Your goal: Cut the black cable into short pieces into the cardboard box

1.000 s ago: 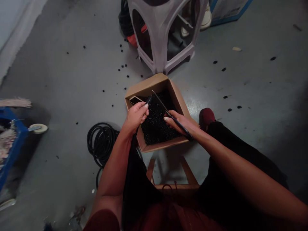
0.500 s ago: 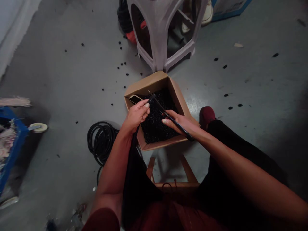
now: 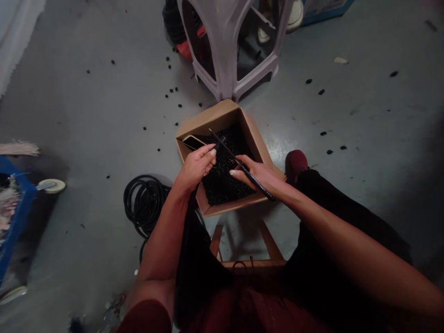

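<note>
My left hand [image 3: 198, 166] is closed, thumb against fingers, on the end of a black rubber tube [image 3: 218, 147]. A dark length runs down from this hand beside my left forearm. My right hand [image 3: 255, 173] grips long, slim, dark-handled scissors [image 3: 229, 152], their pointed end reaching up and left past the tube's end. Whether the blades touch the tube I cannot tell. Both hands are over an open cardboard box [image 3: 258, 136] holding many small black cut pieces [image 3: 227, 185]. A flat, light-rimmed dark object [image 3: 193, 142] leans inside its left corner.
A coil of black tubing [image 3: 144, 201] lies on the floor left of the box. Behind the box stands a grey plastic stool [image 3: 227, 55], with another person's shoe [image 3: 294, 16] beyond. Small black pieces dot the floor. A blue wheeled bin [image 3: 24, 208] is at far left.
The whole view has shifted slightly. The scissors have moved a little against the tube's end; both hands keep their grip.
</note>
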A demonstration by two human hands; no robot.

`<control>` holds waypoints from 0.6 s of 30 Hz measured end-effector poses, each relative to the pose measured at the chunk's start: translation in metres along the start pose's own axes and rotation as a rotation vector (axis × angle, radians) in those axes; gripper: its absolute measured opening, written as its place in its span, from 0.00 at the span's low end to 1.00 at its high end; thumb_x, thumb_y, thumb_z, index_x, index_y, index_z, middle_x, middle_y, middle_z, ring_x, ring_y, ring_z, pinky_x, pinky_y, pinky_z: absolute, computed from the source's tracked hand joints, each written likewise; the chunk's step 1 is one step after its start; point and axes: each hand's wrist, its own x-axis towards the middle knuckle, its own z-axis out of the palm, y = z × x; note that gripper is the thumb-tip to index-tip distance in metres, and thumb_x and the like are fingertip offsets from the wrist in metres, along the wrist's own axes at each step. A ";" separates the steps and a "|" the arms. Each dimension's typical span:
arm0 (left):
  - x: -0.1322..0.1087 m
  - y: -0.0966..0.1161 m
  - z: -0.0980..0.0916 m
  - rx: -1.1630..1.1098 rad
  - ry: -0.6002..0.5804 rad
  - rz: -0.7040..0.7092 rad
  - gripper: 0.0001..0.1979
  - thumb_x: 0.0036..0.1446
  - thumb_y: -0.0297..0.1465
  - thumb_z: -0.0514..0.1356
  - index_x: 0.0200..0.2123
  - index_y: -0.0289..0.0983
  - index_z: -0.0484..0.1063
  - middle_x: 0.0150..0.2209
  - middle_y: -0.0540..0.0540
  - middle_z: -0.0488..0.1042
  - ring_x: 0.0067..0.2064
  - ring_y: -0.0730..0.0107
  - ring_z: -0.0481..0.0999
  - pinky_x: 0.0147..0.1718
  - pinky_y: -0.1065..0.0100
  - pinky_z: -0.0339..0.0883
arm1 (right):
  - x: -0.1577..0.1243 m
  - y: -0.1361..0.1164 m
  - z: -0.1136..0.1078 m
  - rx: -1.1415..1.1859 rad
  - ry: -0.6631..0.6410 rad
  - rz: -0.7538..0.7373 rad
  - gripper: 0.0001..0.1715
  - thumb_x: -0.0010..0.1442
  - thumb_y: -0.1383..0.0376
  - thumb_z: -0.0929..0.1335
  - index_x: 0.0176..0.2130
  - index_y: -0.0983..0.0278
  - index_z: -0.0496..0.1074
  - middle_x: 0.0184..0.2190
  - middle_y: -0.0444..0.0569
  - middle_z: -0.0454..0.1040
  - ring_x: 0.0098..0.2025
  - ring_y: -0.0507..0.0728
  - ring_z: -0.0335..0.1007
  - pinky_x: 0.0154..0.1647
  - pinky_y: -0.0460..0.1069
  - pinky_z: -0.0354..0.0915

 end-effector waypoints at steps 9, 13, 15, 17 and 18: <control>0.001 -0.002 -0.001 0.069 -0.013 0.020 0.18 0.61 0.32 0.55 0.53 0.32 0.69 0.25 0.53 0.63 0.21 0.83 0.56 0.18 0.76 0.48 | 0.002 0.005 0.000 -0.025 0.012 -0.046 0.31 0.58 0.47 0.63 0.54 0.62 0.65 0.43 0.55 0.74 0.43 0.63 0.71 0.38 0.53 0.61; 0.001 -0.003 0.002 0.060 -0.045 0.027 0.17 0.61 0.32 0.54 0.52 0.31 0.69 0.25 0.53 0.62 0.21 0.83 0.55 0.18 0.76 0.48 | 0.003 0.006 0.002 -0.042 0.015 -0.040 0.32 0.59 0.47 0.63 0.54 0.64 0.65 0.41 0.55 0.74 0.42 0.63 0.70 0.38 0.52 0.60; 0.001 -0.003 0.003 0.065 -0.055 0.030 0.17 0.61 0.32 0.55 0.51 0.32 0.70 0.25 0.53 0.62 0.21 0.83 0.55 0.18 0.76 0.48 | 0.004 0.007 0.002 -0.052 0.024 -0.042 0.31 0.59 0.47 0.63 0.54 0.64 0.64 0.42 0.56 0.74 0.42 0.63 0.70 0.38 0.52 0.60; 0.001 -0.004 0.005 0.067 -0.058 0.028 0.17 0.61 0.33 0.55 0.50 0.32 0.71 0.25 0.53 0.62 0.21 0.83 0.56 0.19 0.76 0.49 | 0.004 0.008 0.003 -0.063 0.032 -0.046 0.31 0.59 0.47 0.62 0.54 0.64 0.64 0.43 0.56 0.74 0.43 0.63 0.69 0.39 0.52 0.60; 0.001 -0.004 0.005 0.068 -0.059 0.028 0.17 0.61 0.33 0.55 0.50 0.32 0.71 0.25 0.53 0.62 0.21 0.83 0.56 0.19 0.76 0.49 | 0.004 0.008 0.003 -0.066 0.035 -0.047 0.31 0.60 0.48 0.62 0.54 0.64 0.64 0.44 0.56 0.74 0.43 0.63 0.69 0.39 0.53 0.60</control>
